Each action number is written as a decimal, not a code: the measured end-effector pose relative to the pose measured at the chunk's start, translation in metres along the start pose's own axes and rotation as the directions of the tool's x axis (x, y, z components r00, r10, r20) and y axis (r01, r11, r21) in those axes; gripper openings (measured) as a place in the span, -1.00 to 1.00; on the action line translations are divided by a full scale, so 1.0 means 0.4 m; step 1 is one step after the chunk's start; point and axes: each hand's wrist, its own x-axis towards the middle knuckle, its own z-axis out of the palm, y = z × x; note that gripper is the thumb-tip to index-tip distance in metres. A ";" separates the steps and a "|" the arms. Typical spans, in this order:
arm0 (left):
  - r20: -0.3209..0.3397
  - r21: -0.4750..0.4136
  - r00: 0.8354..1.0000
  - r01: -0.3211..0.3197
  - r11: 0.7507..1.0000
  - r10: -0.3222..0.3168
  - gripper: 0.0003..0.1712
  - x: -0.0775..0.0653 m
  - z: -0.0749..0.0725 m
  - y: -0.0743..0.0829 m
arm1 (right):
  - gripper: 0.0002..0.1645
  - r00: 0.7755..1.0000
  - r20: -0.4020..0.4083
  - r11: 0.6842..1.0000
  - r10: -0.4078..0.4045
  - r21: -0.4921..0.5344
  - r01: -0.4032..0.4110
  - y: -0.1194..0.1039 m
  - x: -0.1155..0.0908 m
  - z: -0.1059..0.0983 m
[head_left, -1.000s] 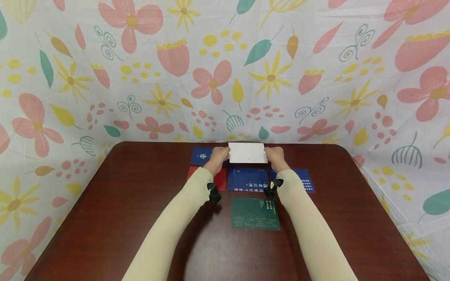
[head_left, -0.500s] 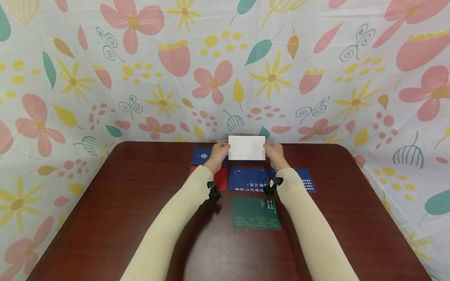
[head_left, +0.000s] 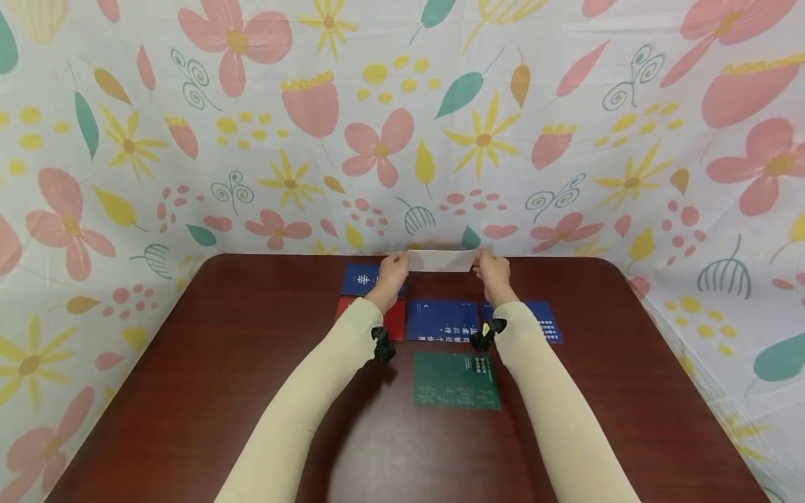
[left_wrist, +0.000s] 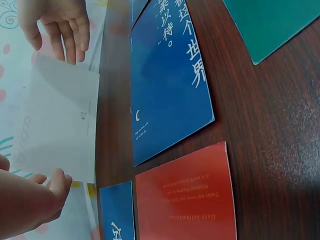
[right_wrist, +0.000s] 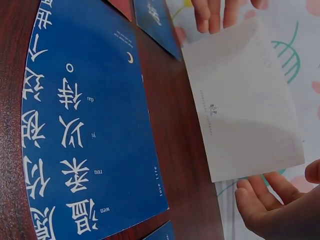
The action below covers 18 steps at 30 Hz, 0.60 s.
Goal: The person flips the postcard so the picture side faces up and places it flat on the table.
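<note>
A white postcard (head_left: pixel 442 260) with small printed marks is held up near the table's back edge, tilted so it looks thin in the head view. My left hand (head_left: pixel 392 276) pinches its left end, and my right hand (head_left: pixel 493 274) holds the right end. In the left wrist view the postcard's pale back (left_wrist: pixel 60 115) faces the camera, with a row of small circles along one side. The right wrist view shows the right hand's fingers (right_wrist: pixel 255 200) at the card's lower edge, partly behind it.
Below the hands lie a blue card with white writing (head_left: pixel 443 321), another blue card (head_left: pixel 546 321), a red card (head_left: pixel 395 321) and a blue card (head_left: pixel 358 279) at the back left. A green card (head_left: pixel 455 381) lies nearer. Flowered cloth (head_left: pixel 377 202) hangs behind the table (head_left: pixel 251 349).
The postcard first rose and tipped up to show its full white face, then tilted until it looks like a narrow strip. Both hands stay at its ends, and the right fingers have loosened slightly.
</note>
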 end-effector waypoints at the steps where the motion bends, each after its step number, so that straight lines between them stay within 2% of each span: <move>1: -0.005 -0.010 1.000 0.003 1.000 -0.003 -0.50 -0.001 0.000 0.000 | -0.40 1.000 -0.004 1.000 0.000 0.007 0.000 0.000 0.000 0.000; 11: -0.046 -0.040 0.999 -0.028 0.999 0.027 -0.52 -0.003 0.007 -0.010 | -0.48 0.999 -0.037 0.999 -0.011 0.047 0.013 0.010 0.005 0.001; 18: -0.076 -0.081 0.997 0.002 0.997 -0.008 -0.62 0.001 0.011 -0.017 | -0.49 1.000 -0.023 0.999 0.001 0.044 0.000 0.013 0.006 0.000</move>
